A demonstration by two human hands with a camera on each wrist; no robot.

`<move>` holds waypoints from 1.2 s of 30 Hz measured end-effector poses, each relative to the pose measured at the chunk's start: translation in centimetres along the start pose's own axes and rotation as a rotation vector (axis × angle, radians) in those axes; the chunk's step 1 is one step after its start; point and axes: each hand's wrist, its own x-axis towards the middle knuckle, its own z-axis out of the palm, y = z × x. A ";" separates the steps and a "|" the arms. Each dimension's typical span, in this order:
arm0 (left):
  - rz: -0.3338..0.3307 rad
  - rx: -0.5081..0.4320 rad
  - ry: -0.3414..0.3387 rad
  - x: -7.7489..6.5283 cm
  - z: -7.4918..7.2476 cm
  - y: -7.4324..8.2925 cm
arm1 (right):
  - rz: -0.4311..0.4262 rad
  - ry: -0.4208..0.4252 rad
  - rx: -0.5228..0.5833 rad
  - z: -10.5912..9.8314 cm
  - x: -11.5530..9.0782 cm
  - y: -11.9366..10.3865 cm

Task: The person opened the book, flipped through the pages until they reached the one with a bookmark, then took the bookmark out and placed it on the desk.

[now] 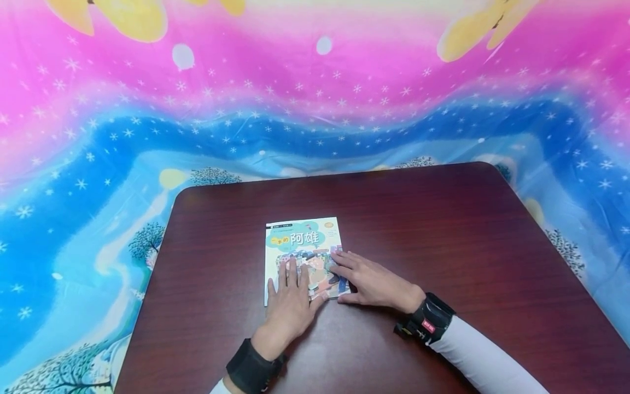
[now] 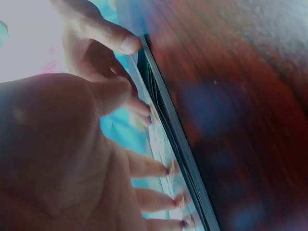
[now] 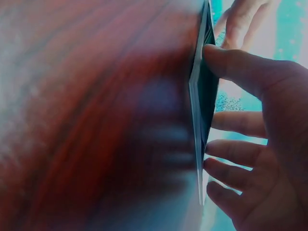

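Note:
A thin picture book [image 1: 301, 227] with a white, illustrated cover lies on the dark wooden table, front side up. Across the lower left of its cover rests my left hand [image 1: 290, 309], fingers spread and nearly straight, the thumb by the near edge. My right hand [image 1: 376, 282] is at the near right corner, with its fingers on the cover and its thumb [image 3: 226, 60] at the near edge. There the cover stands slightly raised, and a dark narrow gap [image 2: 147, 72] shows at the book's edge. The right fingertips [image 3: 211, 149] lie along the cover side.
The brown table [image 1: 443, 219] has rounded far corners and surrounds the book on all sides. Behind and beside it hangs a pink and blue cloth [image 1: 315, 82] with snowflakes and trees. Black straps [image 1: 435, 317] with cameras sit on both wrists, over white sleeves.

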 end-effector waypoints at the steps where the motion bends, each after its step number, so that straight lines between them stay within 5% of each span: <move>1: 0.011 -0.003 -0.002 0.0 0.0 -0.1 | -0.001 -0.002 0.002 -0.1 0.0 0.0; 18: 0.066 0.056 0.040 0.0 0.1 -0.4 | -0.028 0.074 -0.017 -1.1 0.2 -0.2; 36: 0.102 -0.051 0.084 -0.2 -0.1 -0.9 | -0.014 0.214 0.006 -2.1 0.2 0.2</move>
